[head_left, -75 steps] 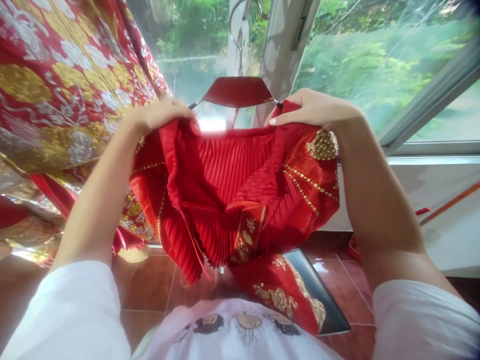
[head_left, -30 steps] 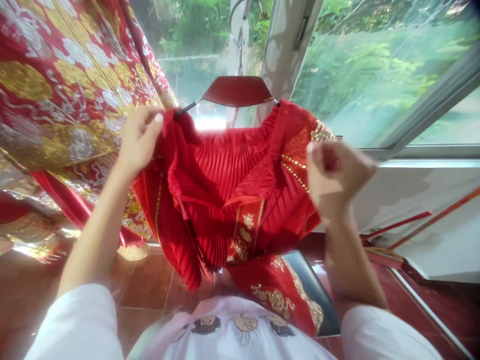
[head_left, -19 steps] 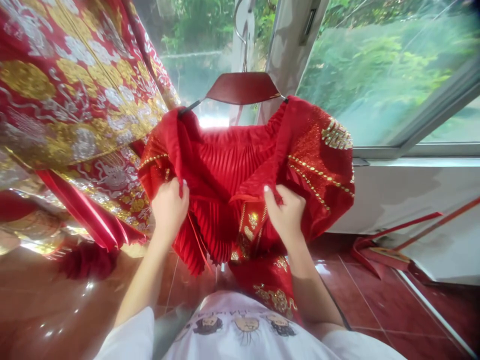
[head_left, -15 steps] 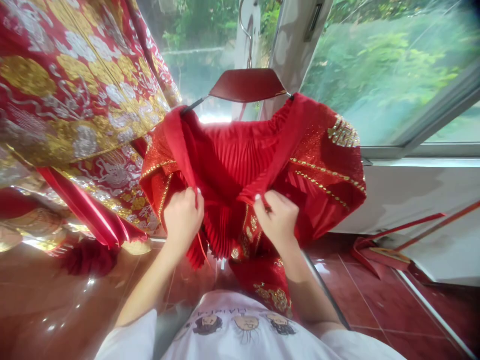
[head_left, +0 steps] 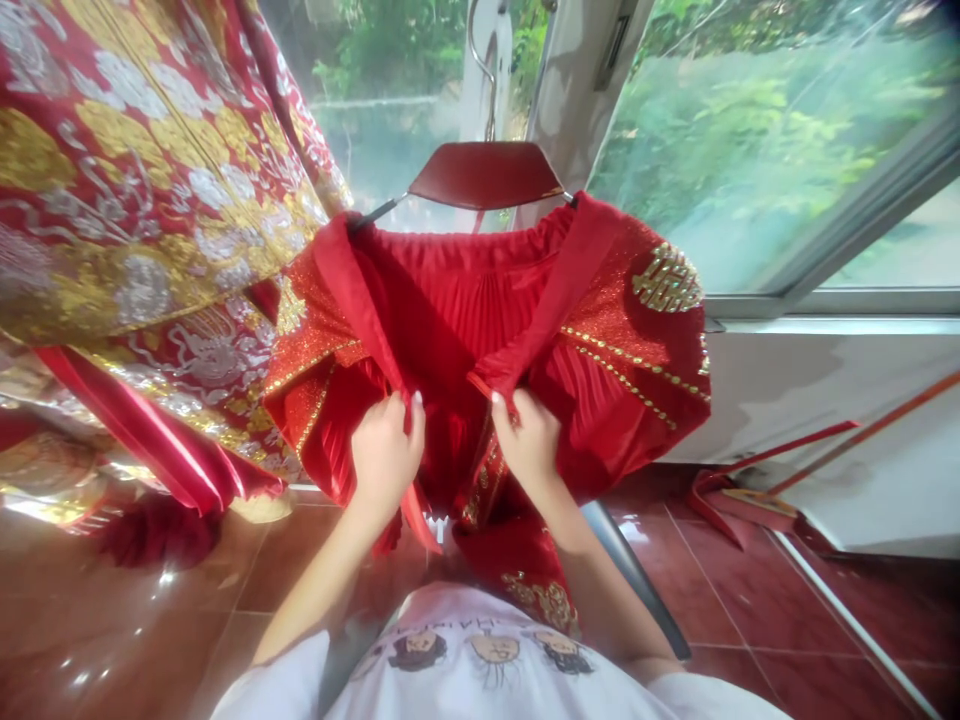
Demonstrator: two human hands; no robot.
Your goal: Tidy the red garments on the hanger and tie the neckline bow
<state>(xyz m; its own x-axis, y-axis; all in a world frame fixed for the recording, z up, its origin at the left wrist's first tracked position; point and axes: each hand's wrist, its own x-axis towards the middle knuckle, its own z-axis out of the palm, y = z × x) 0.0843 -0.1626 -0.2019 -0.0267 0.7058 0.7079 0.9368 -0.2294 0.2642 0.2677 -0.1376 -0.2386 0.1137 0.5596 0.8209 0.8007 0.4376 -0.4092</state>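
A red pleated skirt (head_left: 480, 290) with gold beading hangs by its waistband from a clip hanger (head_left: 487, 175) with a dark red centre piece. Its waistband is parted at the front, and each hand grips one end. My left hand (head_left: 386, 450) is closed on the left end, thumb uppermost. My right hand (head_left: 529, 430) pinches the right end, its thumb along the edge. A narrow red strip dangles below my left hand. The lower part of the skirt, with gold embroidery, drops between my forearms.
On the left hangs a red garment (head_left: 172, 190) thickly embroidered in gold and silver. Windows (head_left: 750, 150) are behind and to the right. A red dustpan and a broom (head_left: 750, 500) lie by the wall at right, on the tiled floor (head_left: 720, 570). A dark bar (head_left: 637, 580) stands beside my right forearm.
My hands have come closer together, bringing the two waistband ends nearer each other. My left hand has moved right. The view has shifted slightly.
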